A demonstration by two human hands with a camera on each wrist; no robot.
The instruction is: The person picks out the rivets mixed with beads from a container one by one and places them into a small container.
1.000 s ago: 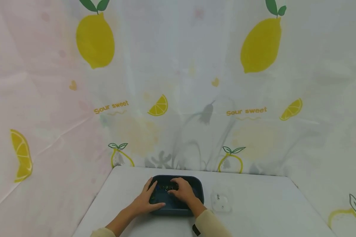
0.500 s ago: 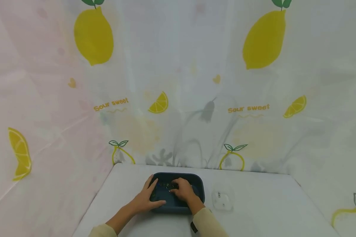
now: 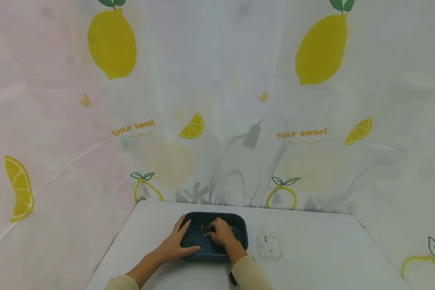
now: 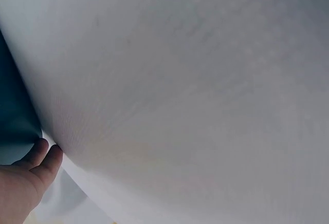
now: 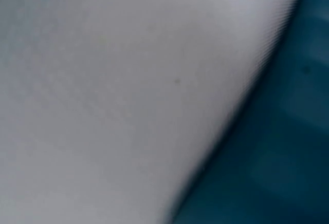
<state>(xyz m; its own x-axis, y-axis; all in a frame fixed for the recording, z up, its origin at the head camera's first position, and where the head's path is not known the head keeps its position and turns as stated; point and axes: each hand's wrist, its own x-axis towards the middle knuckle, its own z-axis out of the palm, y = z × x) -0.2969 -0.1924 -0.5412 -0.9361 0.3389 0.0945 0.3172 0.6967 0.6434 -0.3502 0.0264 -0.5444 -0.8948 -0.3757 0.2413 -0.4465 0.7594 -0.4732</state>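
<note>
A dark blue rectangular tray (image 3: 212, 257) stands on the white table in the head view. My left hand (image 3: 174, 245) rests at its left side, fingers spread along the rim and thumb over the front edge. In the left wrist view two fingertips of the left hand (image 4: 38, 170) touch the tray's outer wall. My right hand (image 3: 222, 233) reaches into the tray with fingers bent, beside a row of small shiny bead-like pieces (image 3: 199, 228). Whether its fingertips pinch one of them is too small to tell. The right wrist view holds only table and the blue tray (image 5: 277, 152), blurred.
A clear plastic box (image 3: 270, 245) with a few tiny items in it sits on the white table (image 3: 319, 249) to the right of the tray. Behind the table hangs a lemon-printed cloth (image 3: 217, 161).
My right hand has shifted slightly within the tray, its thumb and forefinger now nearer each other. The left hand keeps its place on the rim. The head view has tilted a little.
</note>
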